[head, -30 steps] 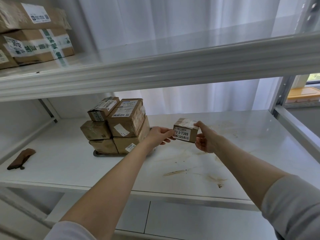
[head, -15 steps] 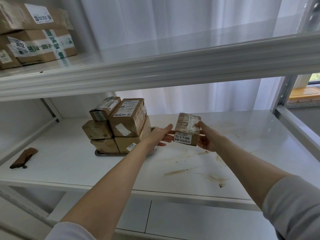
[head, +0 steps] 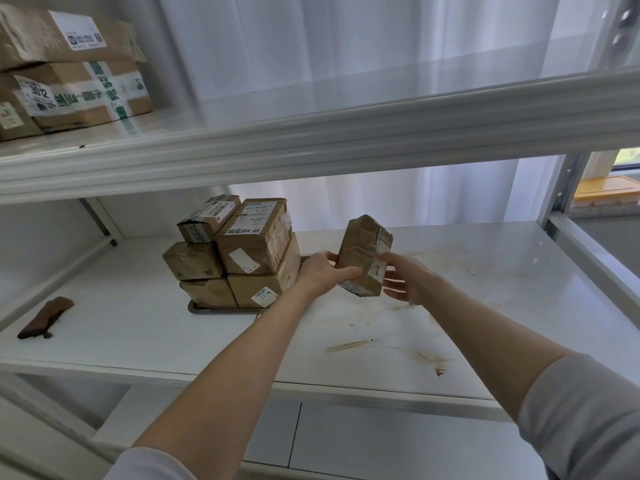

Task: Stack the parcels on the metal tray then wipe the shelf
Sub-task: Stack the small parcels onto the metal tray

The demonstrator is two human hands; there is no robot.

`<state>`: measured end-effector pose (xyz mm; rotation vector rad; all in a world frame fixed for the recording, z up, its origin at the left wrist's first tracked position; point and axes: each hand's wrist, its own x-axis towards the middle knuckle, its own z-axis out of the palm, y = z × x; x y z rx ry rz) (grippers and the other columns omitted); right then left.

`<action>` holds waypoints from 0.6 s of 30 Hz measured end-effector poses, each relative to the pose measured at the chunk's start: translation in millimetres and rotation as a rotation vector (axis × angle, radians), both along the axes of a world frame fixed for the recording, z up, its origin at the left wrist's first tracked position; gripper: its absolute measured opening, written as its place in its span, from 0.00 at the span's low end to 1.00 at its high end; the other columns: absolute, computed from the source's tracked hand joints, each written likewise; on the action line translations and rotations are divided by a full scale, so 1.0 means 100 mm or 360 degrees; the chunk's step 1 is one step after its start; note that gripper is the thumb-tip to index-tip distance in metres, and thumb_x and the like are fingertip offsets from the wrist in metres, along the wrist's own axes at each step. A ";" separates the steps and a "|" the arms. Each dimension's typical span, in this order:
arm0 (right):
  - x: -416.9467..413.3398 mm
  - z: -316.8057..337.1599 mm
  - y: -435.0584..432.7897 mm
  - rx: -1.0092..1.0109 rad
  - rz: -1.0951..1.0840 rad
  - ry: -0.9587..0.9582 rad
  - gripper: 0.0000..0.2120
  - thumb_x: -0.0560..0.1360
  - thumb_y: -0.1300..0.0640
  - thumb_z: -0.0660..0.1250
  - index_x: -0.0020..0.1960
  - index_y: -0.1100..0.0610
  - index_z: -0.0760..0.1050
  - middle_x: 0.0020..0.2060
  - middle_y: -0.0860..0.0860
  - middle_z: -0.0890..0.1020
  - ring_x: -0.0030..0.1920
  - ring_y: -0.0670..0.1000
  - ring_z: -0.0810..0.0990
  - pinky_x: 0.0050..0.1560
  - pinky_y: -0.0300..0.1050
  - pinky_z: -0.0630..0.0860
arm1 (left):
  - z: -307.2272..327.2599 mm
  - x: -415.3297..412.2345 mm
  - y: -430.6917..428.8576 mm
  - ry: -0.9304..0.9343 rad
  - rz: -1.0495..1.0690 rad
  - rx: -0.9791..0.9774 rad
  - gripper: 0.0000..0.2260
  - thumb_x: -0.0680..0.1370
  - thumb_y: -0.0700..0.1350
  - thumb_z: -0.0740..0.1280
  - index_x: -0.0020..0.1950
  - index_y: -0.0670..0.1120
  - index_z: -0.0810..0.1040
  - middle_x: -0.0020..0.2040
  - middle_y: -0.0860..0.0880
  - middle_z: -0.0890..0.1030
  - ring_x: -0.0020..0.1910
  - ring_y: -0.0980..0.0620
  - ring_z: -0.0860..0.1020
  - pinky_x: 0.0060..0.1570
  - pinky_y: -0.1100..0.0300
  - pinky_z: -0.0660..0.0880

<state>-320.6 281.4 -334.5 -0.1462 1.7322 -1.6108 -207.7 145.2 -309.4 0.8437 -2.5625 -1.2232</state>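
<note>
Stained shelf [head: 502, 271] — parcel [head: 363, 254] now upended, label seemingly underneath.

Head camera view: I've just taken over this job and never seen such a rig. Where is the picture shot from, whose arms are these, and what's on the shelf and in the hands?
There is no machine here. A person works bare-handed, and the single camera sits on their head, looking forward and down, so both arms reach in from below. The left hand and right hand together hold one small taped parcel, tilted, in the air above the shelf. To its left a stack of parcels, five visible, stands on a metal tray, of which only the front rim shows. What looks like a brown cloth lies near the shelf's left edge, and brown smears mark the surface on the right. Larger parcels sit on the shelf above.
</note>
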 end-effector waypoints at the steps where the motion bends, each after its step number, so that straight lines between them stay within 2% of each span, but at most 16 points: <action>1: 0.00 0.00 -0.01 0.0026 0.0029 0.0028 0.18 0.73 0.42 0.70 0.51 0.57 0.76 0.42 0.52 0.81 0.44 0.50 0.79 0.45 0.42 0.77 | -0.01 -0.01 0.00 -0.0038 0.0013 -0.0117 0.27 0.69 0.57 0.74 0.62 0.46 0.73 0.49 0.51 0.79 0.50 0.52 0.78 0.52 0.57 0.76; 4: 0.02 0.01 -0.02 0.0072 0.0145 0.0050 0.23 0.68 0.36 0.71 0.49 0.55 0.75 0.44 0.51 0.80 0.47 0.50 0.77 0.53 0.45 0.76 | -0.04 0.00 0.03 -0.0150 0.0020 -0.0442 0.28 0.66 0.61 0.73 0.60 0.48 0.72 0.50 0.52 0.82 0.50 0.52 0.80 0.51 0.51 0.79; 9: 0.07 0.00 -0.06 0.0100 0.0184 0.0049 0.22 0.68 0.38 0.73 0.49 0.53 0.73 0.46 0.51 0.80 0.49 0.51 0.78 0.53 0.44 0.76 | -0.06 -0.01 0.09 -0.0192 -0.0048 -0.0704 0.30 0.65 0.60 0.73 0.60 0.48 0.70 0.54 0.49 0.80 0.54 0.49 0.77 0.50 0.53 0.78; 15: 0.07 -0.02 -0.07 0.0080 0.0145 0.0070 0.17 0.69 0.45 0.74 0.49 0.53 0.73 0.47 0.52 0.80 0.48 0.50 0.79 0.49 0.45 0.77 | -0.08 0.01 0.08 -0.0186 -0.0087 -0.0621 0.31 0.64 0.61 0.74 0.59 0.49 0.69 0.54 0.50 0.80 0.52 0.50 0.77 0.50 0.53 0.78; 18: 0.06 -0.02 -0.06 0.0068 0.0128 0.0080 0.15 0.69 0.47 0.74 0.49 0.54 0.73 0.47 0.52 0.80 0.48 0.50 0.79 0.52 0.46 0.77 | -0.08 0.02 0.07 -0.0159 -0.0085 -0.0557 0.29 0.64 0.62 0.74 0.58 0.49 0.70 0.53 0.50 0.81 0.51 0.50 0.78 0.48 0.54 0.78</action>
